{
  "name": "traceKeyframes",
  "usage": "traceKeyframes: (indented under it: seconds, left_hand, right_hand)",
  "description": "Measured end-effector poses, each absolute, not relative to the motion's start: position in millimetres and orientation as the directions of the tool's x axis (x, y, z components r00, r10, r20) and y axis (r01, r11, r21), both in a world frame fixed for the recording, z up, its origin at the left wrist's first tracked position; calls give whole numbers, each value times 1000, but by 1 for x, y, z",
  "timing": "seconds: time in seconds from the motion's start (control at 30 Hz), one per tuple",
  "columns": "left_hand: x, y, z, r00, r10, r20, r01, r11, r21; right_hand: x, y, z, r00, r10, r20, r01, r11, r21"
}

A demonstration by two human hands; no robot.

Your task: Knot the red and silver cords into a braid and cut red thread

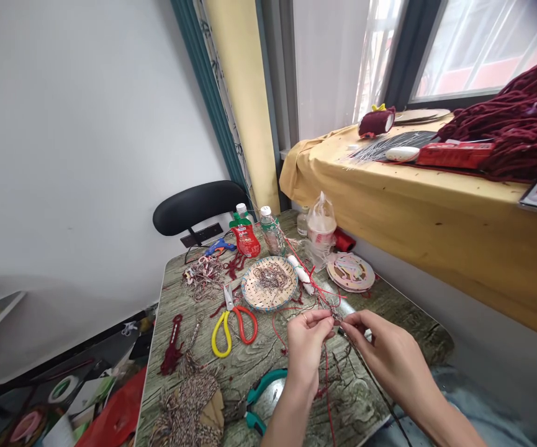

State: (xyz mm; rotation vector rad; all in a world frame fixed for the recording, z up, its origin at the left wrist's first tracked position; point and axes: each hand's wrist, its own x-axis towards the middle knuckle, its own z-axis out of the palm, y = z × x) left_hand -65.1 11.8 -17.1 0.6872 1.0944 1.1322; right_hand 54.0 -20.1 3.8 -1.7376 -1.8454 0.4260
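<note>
My left hand (306, 347) and my right hand (387, 351) meet over the front right of the table, fingertips pinched close together on cord. A knotted, multicoloured cord piece (324, 303) extends just beyond the fingertips, with red strands around it. From my right hand a dark cord (375, 383) runs down toward the lower right. Thin red cord (328, 391) hangs below the left fingers. Exactly which strand each hand pinches is partly hidden. Teal-handled pliers (254, 397) lie beside my left wrist, and scissors (229, 313) with yellow and red handles rest farther left.
A woven basket (246, 292) holds thread scraps. Behind it stand a red pouch (246, 239), a bottle (272, 233) and a bagged cup (321, 230). Wound yarn (194, 406) lies front left; round discs (352, 273) sit right. A yellow-draped ledge (389, 205) borders the table.
</note>
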Motion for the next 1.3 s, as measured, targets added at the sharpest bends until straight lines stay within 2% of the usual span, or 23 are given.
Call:
traceKeyframes:
  seconds: [0.3,0.43,0.57,0.7,0.8,0.87,0.97,1.13,1.3]
  left_hand:
    - [-64,11,-13,10,956,-294,-345,280,896]
    - [-64,12,-14,42,946,-323,-402,312,861]
    - [-66,12,-15,150,934,-325,-516,354,780]
    - [-68,12,-16,227,911,-343,-562,410,718]
    - [-70,12,-17,206,910,-359,-546,412,730]
    - [-71,12,-16,179,914,-363,-525,401,750]
    - [-72,12,-15,143,923,-358,-475,381,793]
    - [-73,14,-11,62,963,-263,-305,270,914]
    - [-74,14,-6,46,991,-126,-65,129,990]
  right_hand:
    - [55,-12,7,26,984,176,762,94,-640]
    - [56,-8,10,-10,983,183,705,136,-696]
    - [59,-1,11,-53,983,173,674,163,-721]
    - [63,4,10,-104,980,171,680,196,-706]
    - [65,2,11,-19,972,236,761,167,-627]
    - [63,-2,12,34,950,310,800,160,-579]
    - [59,-6,10,-32,933,358,809,235,-539]
    - [57,-3,4,-146,935,325,840,290,-458]
    - [55,4,7,-136,961,242,880,230,-415]
